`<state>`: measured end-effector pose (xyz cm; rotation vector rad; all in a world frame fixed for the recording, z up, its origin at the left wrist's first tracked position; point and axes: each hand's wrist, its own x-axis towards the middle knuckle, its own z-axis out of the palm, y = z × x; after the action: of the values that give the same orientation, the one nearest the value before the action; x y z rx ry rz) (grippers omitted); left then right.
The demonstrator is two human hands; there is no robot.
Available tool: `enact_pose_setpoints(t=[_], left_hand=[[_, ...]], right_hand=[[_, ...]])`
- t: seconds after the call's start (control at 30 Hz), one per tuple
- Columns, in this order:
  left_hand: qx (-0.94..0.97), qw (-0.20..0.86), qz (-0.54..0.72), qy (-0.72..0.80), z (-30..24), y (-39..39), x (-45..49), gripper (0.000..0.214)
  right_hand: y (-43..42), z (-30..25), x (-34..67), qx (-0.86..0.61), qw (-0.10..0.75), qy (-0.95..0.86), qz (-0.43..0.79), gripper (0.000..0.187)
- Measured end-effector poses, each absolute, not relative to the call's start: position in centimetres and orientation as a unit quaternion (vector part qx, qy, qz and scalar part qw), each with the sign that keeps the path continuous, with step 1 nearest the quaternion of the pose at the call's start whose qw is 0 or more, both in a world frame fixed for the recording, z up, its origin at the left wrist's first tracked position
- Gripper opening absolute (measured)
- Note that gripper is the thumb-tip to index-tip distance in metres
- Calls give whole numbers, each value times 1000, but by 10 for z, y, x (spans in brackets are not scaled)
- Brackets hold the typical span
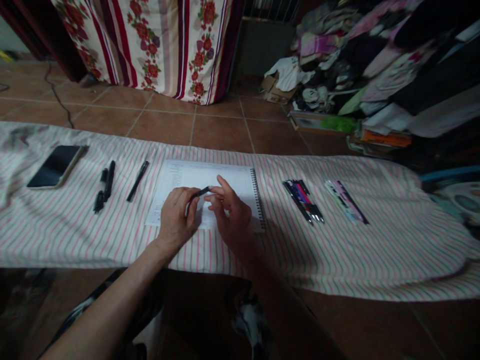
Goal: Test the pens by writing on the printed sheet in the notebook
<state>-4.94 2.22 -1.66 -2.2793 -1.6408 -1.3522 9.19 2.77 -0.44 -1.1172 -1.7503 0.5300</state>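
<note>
A: Can you read anything on the notebook (195, 174)?
B: The open page carries fine rows of writing, densest along its left part, too small and blurred to make out. Its paper is white and flat, with a dark wire spiral down the right edge.
A: And the hands?
B: Both are over the notebook. The left hand (175, 212) pinches a slim, dark pen (203, 191) between thumb and fingers, above the page. The right hand (233, 215) has its fingers loosely bent, one raised; a fingertip meets or nearly meets the pen's far end. I can't tell whether it grips.
A: What lies left of the notebook?
B: Nearest it, a single black marker (138, 181), straight and smooth. Farther left, a cluster of black pens (105, 186) side by side, then a phone (56, 166) with a dark, glossy screen and a pale edge. Any lettering on them is too small to read.
A: To its right?
B: A row of dark, purple and red pens (303, 201) with shiny tips, then a group of pale and pink pens (347, 201).
A: What's under the notebook?
B: A wrinkled cloth (217, 252), pale with pink and grey stripes. Beyond the notebook hangs a flowered, striped curtain (170, 45) above brown floor tiles (165, 117).
</note>
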Motion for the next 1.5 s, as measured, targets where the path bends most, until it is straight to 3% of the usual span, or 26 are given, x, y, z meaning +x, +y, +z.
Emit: enact_pose_setpoints(t=[0.2, 0.47, 0.67, 1.5], left_hand=[[-708, -76, -449, -540, -16, 24, -52, 17], [-520, -507, -485, -487, 5, 26, -52, 17], [-399, -670, -465, -420, 7, 25, -50, 22], [-301, -717, -513, -363, -5, 16, -37, 18]], right_hand=[[28, -3, 94, -431, 494, -723, 217, 33], [33, 7, 97, -445, 491, -728, 175, 28], [39, 3, 101, -446, 492, -723, 191, 25], [40, -11, 83, -480, 490, -712, 149, 16]])
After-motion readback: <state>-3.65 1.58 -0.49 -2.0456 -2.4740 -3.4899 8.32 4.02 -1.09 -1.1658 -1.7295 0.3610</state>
